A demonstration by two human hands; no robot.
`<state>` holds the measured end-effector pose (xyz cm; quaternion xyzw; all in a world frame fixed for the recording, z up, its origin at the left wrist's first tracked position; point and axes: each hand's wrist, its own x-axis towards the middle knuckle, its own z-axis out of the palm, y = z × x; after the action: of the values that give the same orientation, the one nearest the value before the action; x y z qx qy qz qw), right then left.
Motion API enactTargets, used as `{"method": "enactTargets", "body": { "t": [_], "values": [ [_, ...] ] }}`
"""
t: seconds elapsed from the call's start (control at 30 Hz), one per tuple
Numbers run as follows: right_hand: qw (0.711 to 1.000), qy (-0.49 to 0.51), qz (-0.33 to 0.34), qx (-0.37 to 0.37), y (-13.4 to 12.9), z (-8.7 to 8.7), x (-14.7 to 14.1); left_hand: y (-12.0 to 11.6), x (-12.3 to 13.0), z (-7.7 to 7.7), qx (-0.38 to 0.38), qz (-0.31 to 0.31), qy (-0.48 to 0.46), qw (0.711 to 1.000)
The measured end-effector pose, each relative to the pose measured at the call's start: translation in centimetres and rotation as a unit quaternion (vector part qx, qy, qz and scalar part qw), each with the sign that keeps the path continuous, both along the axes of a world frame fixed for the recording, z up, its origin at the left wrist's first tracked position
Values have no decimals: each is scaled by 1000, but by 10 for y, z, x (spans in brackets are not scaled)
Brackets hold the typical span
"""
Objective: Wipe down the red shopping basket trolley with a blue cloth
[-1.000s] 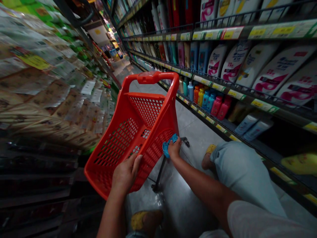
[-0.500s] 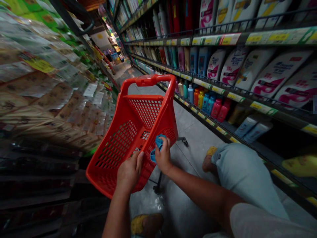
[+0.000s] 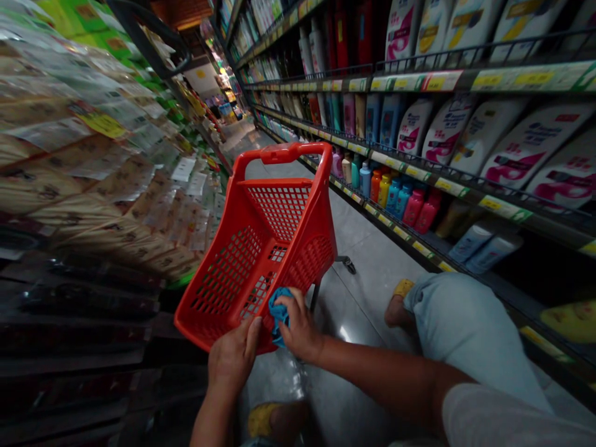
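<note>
My left hand grips the near rim of the red cart, which stands ahead of both hands. My right hand, just beside it, clutches a blue cloth against the cart's side. Bottles line shelves to the right.

The cart stands between packets at left and shelved bottles at right.

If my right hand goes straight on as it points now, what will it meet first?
Most likely the red shopping cart's near rim, through its blue cloth; whether they touch is unclear.
</note>
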<state>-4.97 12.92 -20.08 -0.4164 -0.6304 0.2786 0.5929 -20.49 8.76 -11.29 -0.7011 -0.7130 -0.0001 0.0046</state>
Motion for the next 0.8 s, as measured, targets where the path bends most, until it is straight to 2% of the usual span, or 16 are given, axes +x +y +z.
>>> {"method": "enactTargets", "body": {
  "t": [0.07,0.13,0.2,0.27,0.33,0.43,0.5,0.57,0.63,0.7,0.73,0.8],
  "values": [
    [999,22,-25,-5,9,-12,3,1,3,1,-1,2,6,1000],
    [993,68,-93,-39,40,-19,16,1,6,3,-2,0,13,1000],
    [968,119,-188,-114,68,-23,26,1,7,4,-2,-1,16,1000],
    [951,140,-230,-152,72,-25,22,1,9,5,0,2,15,1000],
    [961,132,-200,-139,52,-30,8,3,11,6,5,8,17,1000],
    [982,118,-108,-97,23,-42,-8,4,15,6,7,10,20,1000],
    [973,138,-128,-135,27,-47,-4,4,17,6,6,10,22,1000],
    [956,160,-173,-177,43,-48,5,5,18,6,6,10,24,1000],
    [945,170,-200,-196,51,-41,8,6,19,7,9,9,25,1000],
    [951,167,-185,-182,35,-28,-1,7,20,6,16,6,23,1000],
    [958,161,-167,-170,20,-20,-9,7,20,6,19,4,22,1000],
    [987,121,-56,-85,-10,-9,-23,8,21,5,24,-2,18,1000]
  ]
}}
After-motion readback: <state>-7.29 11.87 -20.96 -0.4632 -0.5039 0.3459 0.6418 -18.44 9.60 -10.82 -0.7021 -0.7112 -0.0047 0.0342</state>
